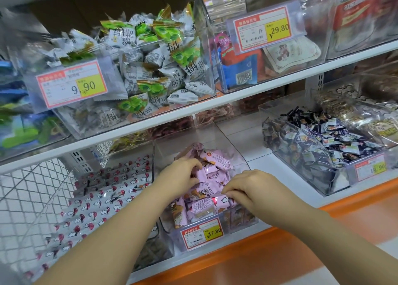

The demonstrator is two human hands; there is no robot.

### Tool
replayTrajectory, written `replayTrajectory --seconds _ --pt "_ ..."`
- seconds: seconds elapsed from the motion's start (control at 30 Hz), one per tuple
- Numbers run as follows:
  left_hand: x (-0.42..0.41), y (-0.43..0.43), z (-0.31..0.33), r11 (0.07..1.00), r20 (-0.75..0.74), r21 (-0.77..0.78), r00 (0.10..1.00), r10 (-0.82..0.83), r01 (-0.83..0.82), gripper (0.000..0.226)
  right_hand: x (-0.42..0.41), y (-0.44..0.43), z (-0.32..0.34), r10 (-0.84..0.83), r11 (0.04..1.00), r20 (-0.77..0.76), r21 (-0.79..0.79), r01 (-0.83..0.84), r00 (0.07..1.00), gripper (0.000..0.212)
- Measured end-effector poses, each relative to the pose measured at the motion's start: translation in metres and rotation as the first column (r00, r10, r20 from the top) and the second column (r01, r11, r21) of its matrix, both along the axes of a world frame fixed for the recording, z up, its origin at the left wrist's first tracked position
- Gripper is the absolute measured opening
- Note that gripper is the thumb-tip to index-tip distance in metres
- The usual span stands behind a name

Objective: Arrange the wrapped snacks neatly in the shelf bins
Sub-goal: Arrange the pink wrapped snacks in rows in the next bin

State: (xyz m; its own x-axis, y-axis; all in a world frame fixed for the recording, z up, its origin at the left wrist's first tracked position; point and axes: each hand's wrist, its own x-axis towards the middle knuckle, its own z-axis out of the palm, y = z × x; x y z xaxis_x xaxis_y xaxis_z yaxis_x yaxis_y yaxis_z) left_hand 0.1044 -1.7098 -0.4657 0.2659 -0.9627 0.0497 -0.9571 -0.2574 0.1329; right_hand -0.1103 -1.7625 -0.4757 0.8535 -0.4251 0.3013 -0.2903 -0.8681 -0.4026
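Down on a shop shelf (pixel 258 158) with an orange front edge, among see-through bins. Gripping some pink snacks (pixel 215 158) at the back of the heap with the curled left hand (pixel 183 174). Pinching one pink pack (pixel 217 200) near the front with the right hand (pixel 249 188), just behind the price tag (pixel 202 234). Lying crosswise, long side left to right, nearer the right hand. Probably best laid flat in the middle bin (pixel 233 149) next.
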Motion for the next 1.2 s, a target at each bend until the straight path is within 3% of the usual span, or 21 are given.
replayTrajectory --seconds 0.17,0.37,0.53,0.6,0.73,1.03,1.13,1.2 --pt "-0.004 -0.014 -0.006 0.996 -0.103 -0.07 0.993 0.054 -0.062 0.014 0.001 -0.001 -0.001 0.0 1.0 0.003 -0.004 0.0 1.0 0.024" --pt "-0.013 -0.017 -0.007 0.983 -0.239 -0.028 0.956 0.169 -0.181 0.035 0.001 -0.004 -0.002 0.008 1.0 -0.007 -0.017 -0.009 1.0 0.025" --pt "-0.016 -0.012 -0.006 0.963 -0.173 -0.04 0.951 0.256 -0.267 0.029 0.0 -0.002 -0.001 0.007 1.0 0.002 -0.009 -0.007 1.0 0.025" --pt "-0.018 -0.01 -0.004 0.957 -0.075 -0.044 0.957 0.282 -0.286 0.022 0.0 -0.001 -0.001 0.008 1.0 -0.002 -0.01 -0.008 1.0 0.026" --pt "-0.021 -0.01 -0.001 0.949 0.089 0.012 0.946 0.312 -0.314 0.031 0.0 0.0 0.0 0.005 1.0 0.009 0.0 -0.005 1.0 0.025" --pt "-0.017 -0.01 -0.002 0.951 0.051 0.028 0.95 0.308 -0.309 0.008 -0.001 0.0 0.002 0.004 1.0 -0.015 0.008 -0.003 1.0 0.027" --pt "-0.019 -0.003 0.002 0.964 0.028 -0.002 0.964 0.266 -0.266 0.024 -0.001 0.0 0.002 0.008 1.0 -0.022 0.008 -0.007 1.0 0.028" --pt "-0.022 0.009 0.01 0.969 -0.007 -0.068 0.971 0.238 -0.238 0.023 -0.001 0.0 0.002 0.01 1.0 -0.021 0.009 -0.01 1.0 0.028"
